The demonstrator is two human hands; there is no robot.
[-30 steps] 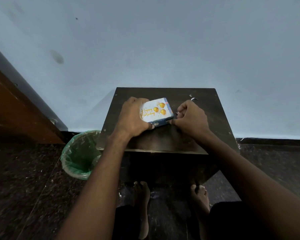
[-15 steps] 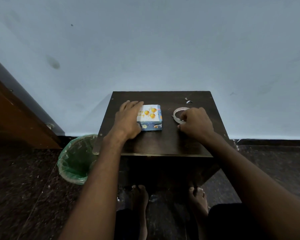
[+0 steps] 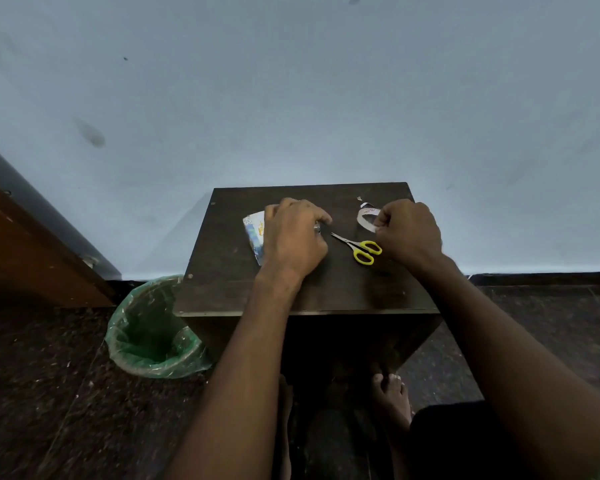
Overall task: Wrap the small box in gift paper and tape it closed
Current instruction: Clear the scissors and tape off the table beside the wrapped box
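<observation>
Head view: your left hand (image 3: pixel 293 237) curls over the blue-and-white wrapped box (image 3: pixel 255 235); your right hand (image 3: pixel 409 233) pinches the grey tape roll (image 3: pixel 364 220) right of the yellow-handled scissors (image 3: pixel 359 247).

On the dark wooden table (image 3: pixel 222 271), the left hand (image 3: pixel 293 237) covers the wrapped box (image 3: pixel 254 233), fingers curled over it. Just right of that hand lie yellow-handled scissors (image 3: pixel 359 247). Beyond them the right hand (image 3: pixel 409 232) pinches the tape roll (image 3: pixel 365 218). A green-lined bin (image 3: pixel 153 334) stands at the table's left.
</observation>
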